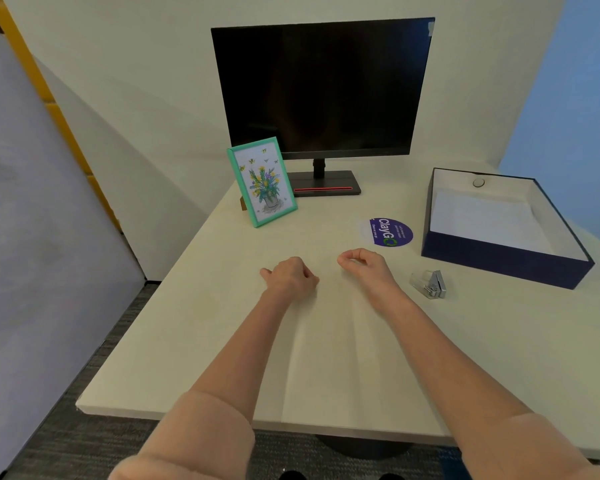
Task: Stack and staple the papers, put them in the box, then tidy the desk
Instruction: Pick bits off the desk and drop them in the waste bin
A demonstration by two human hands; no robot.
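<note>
Pale bench (222, 341) fills the centre and lower frame, its near edge running across the bottom. Black monitor (323, 88), screen dark, stands on its base at upper centre, at the far side of the bench. Dark blue box (499, 261), lid off and white inside, sits at the right of the frame, well right of the monitor base. White papers (482, 216) lie flat inside the box on its floor; no fastening can be made out on them at this size. Green picture frame (262, 181) with a flower print stands tilted back, just left of the monitor base and in front of it. Both forearms reach in from the bottom edge, sleeves pushed back. Left hand (290, 277) rests on the bench at centre frame, fingers curled into a fist, holding nothing. Right hand (364, 266) is just right of it and apart from it, fingers curled with the thumb meeting the forefinger; nothing is seen between them. Purple round sticker (390, 232) lies flat on the bench between the right hand and the box. Silver stapler (430, 284) lies on the bench right of the right hand, near the box's front wall, touching neither
</note>
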